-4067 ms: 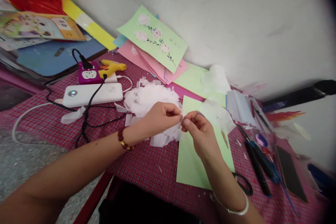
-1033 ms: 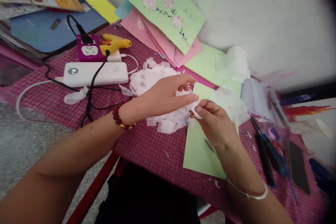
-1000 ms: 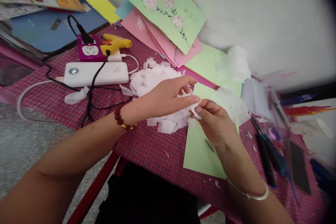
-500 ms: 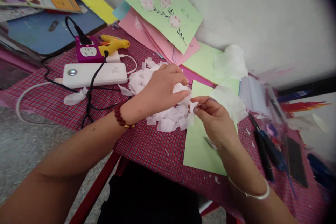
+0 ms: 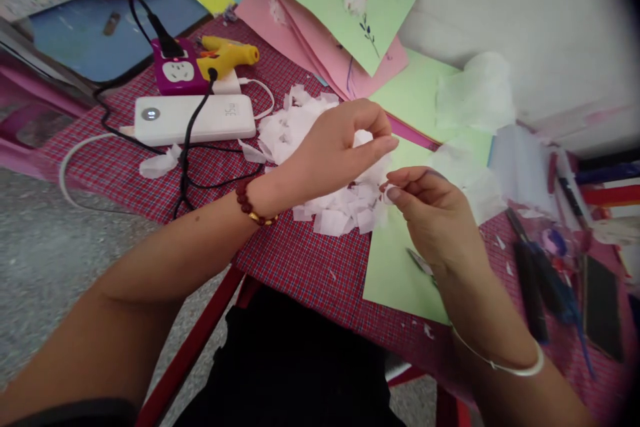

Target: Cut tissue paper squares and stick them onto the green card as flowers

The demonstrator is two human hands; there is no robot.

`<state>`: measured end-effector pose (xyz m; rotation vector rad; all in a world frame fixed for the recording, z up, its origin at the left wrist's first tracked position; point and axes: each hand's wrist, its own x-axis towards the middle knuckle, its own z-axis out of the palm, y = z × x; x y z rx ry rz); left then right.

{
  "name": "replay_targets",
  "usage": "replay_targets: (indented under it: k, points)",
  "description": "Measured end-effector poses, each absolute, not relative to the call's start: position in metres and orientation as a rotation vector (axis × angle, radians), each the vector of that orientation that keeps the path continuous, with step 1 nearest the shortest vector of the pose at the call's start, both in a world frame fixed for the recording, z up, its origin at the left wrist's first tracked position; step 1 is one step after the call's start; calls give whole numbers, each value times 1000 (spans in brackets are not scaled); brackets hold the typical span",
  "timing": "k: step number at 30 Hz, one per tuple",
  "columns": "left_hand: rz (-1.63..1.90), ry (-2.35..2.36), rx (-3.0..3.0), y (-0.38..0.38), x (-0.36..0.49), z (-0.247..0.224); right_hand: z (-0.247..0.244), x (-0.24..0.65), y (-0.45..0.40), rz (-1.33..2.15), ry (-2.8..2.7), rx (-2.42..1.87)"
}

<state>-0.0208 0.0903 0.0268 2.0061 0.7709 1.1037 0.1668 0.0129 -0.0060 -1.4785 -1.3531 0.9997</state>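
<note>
Above a heap of white paper pieces on the checked cloth, my left hand has its thumb and curled fingers close together; whether anything is between them is too small to tell. Just to its right, my right hand pinches a small white paper piece between thumb and finger. Beneath my right hand lies a light green sheet, with a metal tip showing beside the wrist. The two hands do not touch.
A white power bank, black cables, a purple socket block and a yellow glue gun are at left. Behind stand pink sheets and a green flower sheet. Dark-handled scissors and a phone lie at right.
The view has shifted, so the table items sit lower and further right. My left hand's fingers have curled in towards its thumb. My right hand still pinches the white piece, which now shows less.
</note>
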Motion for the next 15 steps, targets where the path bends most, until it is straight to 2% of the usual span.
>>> replay_targets:
  k: [5, 8, 11, 15]
  points:
    - [935, 703, 2141, 89, -17, 17, -4, 162, 17, 972, -1399, -1430]
    - [985, 765, 2163, 90, -15, 14, -2, 159, 18, 957, -1447, -1451]
    - [1086, 963, 2103, 94, -18, 20, 1, 153, 12, 861, -1719, -1513]
    - [1034, 1132, 2096, 99, -20, 25, 0, 137, 0, 706, -2219, -1515]
